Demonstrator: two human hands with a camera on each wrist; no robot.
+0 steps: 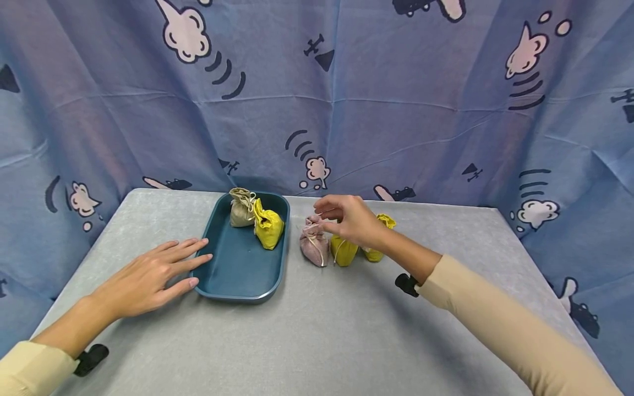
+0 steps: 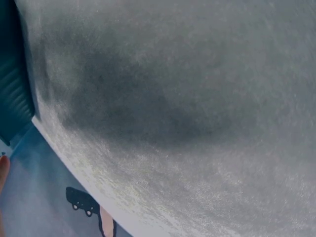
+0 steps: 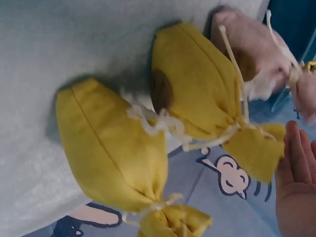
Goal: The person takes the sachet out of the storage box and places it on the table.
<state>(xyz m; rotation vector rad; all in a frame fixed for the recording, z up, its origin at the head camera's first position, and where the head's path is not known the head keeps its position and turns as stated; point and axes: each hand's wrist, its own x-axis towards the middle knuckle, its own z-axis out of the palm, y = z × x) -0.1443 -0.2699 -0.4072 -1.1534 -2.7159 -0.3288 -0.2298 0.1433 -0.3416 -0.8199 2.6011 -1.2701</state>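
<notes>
My left hand [image 1: 153, 272] lies with spread, straight fingers at the left rim of a blue tray [image 1: 233, 275]. In the tray's far right part sit a beige drawstring pouch [image 1: 241, 209] and a yellow pouch [image 1: 268, 226]. My right hand [image 1: 354, 220] hovers over a row of pouches right of the tray, thumb and fingers apart around the top of a pink pouch [image 1: 314, 250]. Beside it stand a middle yellow pouch [image 3: 195, 84] and a right yellow pouch [image 3: 113, 143], partly covered by my hand and wrist in the head view.
The grey table [image 1: 317, 330] reaches back to a blue printed curtain [image 1: 396, 137]. A black strap piece [image 1: 91, 358] sits at my left wrist, another dark piece [image 1: 407, 285] at my right. The left wrist view shows mostly shadowed tabletop [image 2: 173, 98].
</notes>
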